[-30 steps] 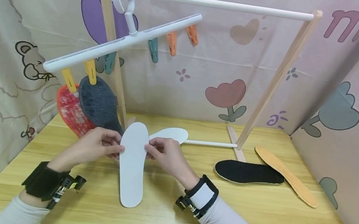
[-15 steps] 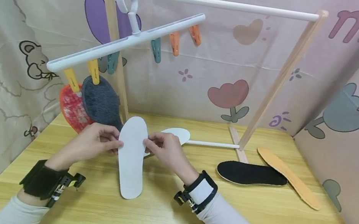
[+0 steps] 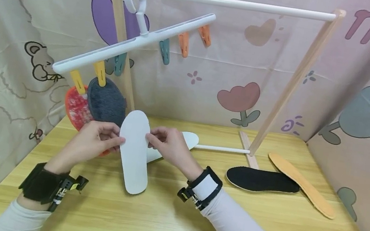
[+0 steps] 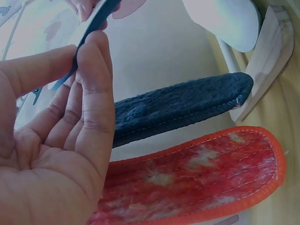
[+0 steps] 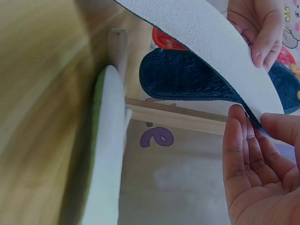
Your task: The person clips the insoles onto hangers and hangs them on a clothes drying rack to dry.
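I hold a white insole upright above the wooden table, toe end up. My left hand pinches its left edge and my right hand pinches its right edge. In the left wrist view my fingers pinch the thin dark edge of the insole. In the right wrist view the insole curves over my fingertips. A second white insole lies on the table behind my right hand.
A white clip hanger hangs tilted from the rack's white bar; a grey fuzzy insole and a red one hang from its yellow clips. A black insole and a tan insole lie on the table at right.
Both hands have lifted the white insole up and slightly left, closer to the hanging grey insole. The grip on both edges is unchanged.
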`<state>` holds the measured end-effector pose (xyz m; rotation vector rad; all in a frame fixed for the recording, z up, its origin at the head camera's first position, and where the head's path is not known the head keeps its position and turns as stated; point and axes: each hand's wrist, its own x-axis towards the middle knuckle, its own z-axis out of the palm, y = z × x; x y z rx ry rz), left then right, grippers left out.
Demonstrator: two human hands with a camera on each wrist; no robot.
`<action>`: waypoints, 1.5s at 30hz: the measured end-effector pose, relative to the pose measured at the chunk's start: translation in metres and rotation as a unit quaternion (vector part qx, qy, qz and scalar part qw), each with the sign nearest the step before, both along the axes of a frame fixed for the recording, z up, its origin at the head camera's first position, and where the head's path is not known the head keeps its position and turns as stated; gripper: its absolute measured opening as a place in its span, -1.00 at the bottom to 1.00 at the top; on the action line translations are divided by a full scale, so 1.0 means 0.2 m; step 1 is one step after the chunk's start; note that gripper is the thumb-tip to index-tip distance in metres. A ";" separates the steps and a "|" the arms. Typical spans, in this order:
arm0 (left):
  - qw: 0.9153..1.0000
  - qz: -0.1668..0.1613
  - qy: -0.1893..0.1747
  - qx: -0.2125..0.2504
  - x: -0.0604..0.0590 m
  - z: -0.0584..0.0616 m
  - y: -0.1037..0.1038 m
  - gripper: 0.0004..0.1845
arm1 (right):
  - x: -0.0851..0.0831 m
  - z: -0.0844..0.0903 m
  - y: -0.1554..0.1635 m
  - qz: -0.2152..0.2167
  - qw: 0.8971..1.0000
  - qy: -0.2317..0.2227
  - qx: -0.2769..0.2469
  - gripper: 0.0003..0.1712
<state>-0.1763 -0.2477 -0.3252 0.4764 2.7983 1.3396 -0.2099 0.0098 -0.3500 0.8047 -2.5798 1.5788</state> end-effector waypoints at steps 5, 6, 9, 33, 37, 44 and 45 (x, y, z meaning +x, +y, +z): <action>1.000 0.016 0.005 0.007 0.00 0.02 -0.03 -0.78 | -0.04 0.06 -0.04 -0.010 1.000 0.012 0.004 -0.76; 1.000 0.019 0.005 0.010 0.00 0.02 -0.03 -0.77 | -0.04 0.08 -0.05 -0.014 1.000 0.016 0.002 -0.75; 0.999 0.032 0.009 0.012 0.00 0.03 -0.05 -0.75 | -0.07 0.14 -0.08 -0.023 0.999 0.030 -0.005 -0.72; 0.997 0.074 0.029 0.024 0.04 0.09 -0.12 -0.69 | -0.18 0.40 -0.24 -0.029 0.997 0.065 -0.034 -0.64; 0.996 0.080 0.032 0.023 0.04 0.11 -0.13 -0.68 | -0.19 0.44 -0.26 -0.034 0.997 0.067 -0.037 -0.64; 0.994 0.096 0.057 0.015 0.04 0.13 -0.13 -0.69 | -0.22 0.51 -0.30 -0.047 0.994 0.083 -0.055 -0.63; 0.993 0.098 0.060 0.015 0.04 0.14 -0.12 -0.68 | -0.23 0.52 -0.31 -0.051 0.993 0.085 -0.059 -0.63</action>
